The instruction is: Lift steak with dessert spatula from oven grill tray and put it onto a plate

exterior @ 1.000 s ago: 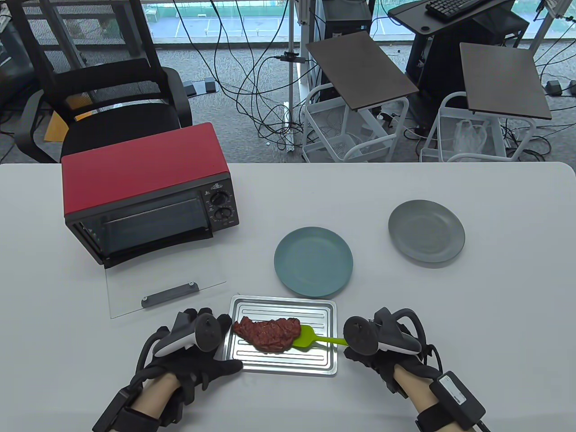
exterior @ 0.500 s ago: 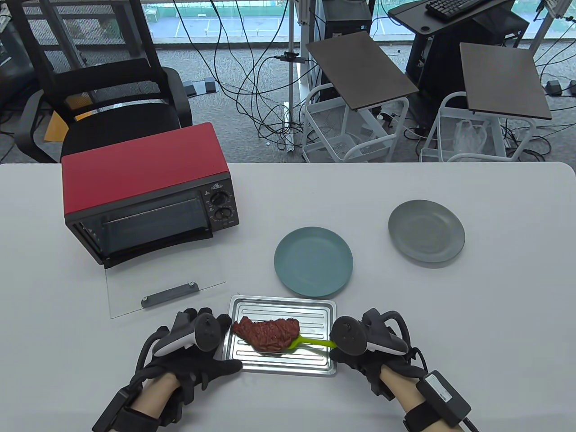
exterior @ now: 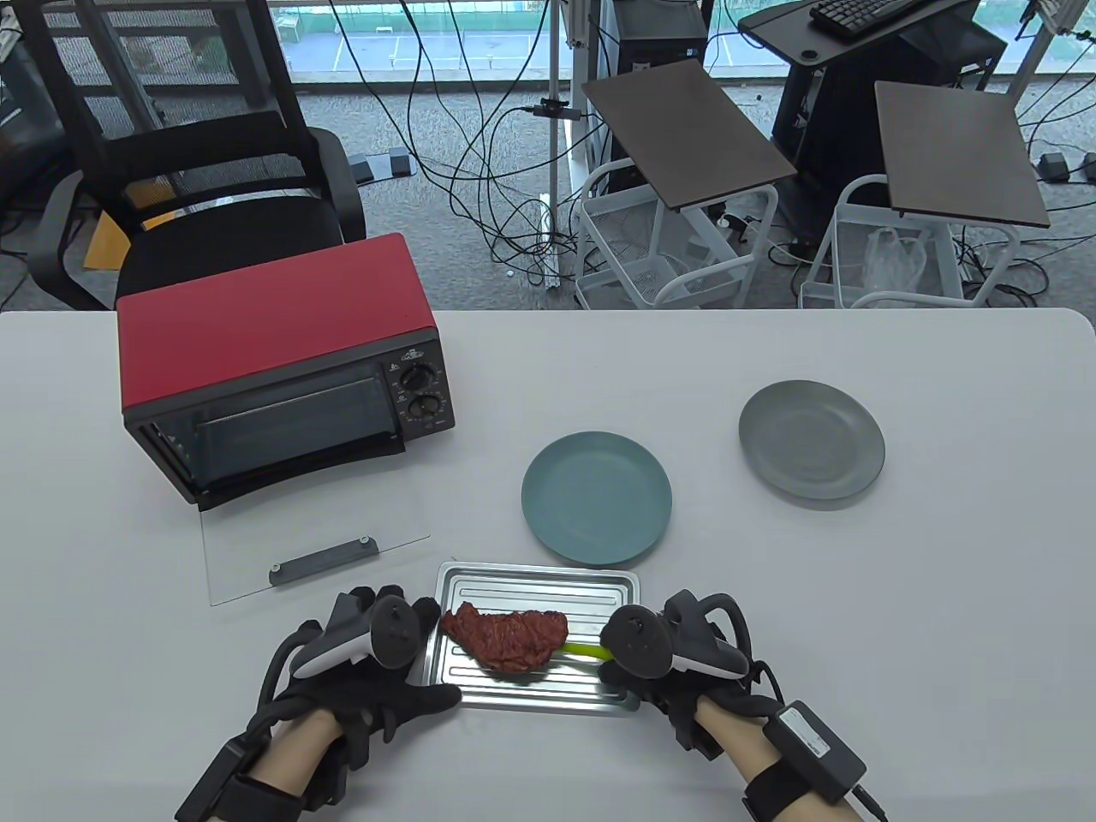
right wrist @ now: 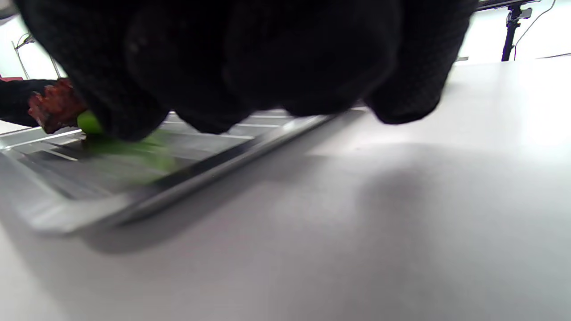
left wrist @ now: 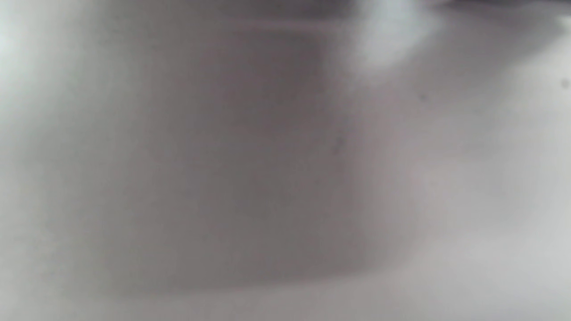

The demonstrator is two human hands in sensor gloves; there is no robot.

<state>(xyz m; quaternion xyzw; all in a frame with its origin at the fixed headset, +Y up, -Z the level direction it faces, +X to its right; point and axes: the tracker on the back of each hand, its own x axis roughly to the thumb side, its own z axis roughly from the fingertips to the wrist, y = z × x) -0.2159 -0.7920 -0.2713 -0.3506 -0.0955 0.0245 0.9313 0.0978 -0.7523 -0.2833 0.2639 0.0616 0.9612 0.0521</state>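
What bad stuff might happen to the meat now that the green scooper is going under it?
The steak hides the blade of the green spatula that the right hand holds, and looks wider than that tool, so it might flop off when lifted. The push could also slide the tray, though the left hand rests at its edge. The teal plate sits beyond the tray's far rim, so the steak might drop on the way.

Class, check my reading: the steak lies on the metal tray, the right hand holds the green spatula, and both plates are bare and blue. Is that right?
Not quite. The table view shows only the nearer plate is blue; the farther plate is grey. The rest stands: the steak lies on the tray, and the right hand holds the green spatula.
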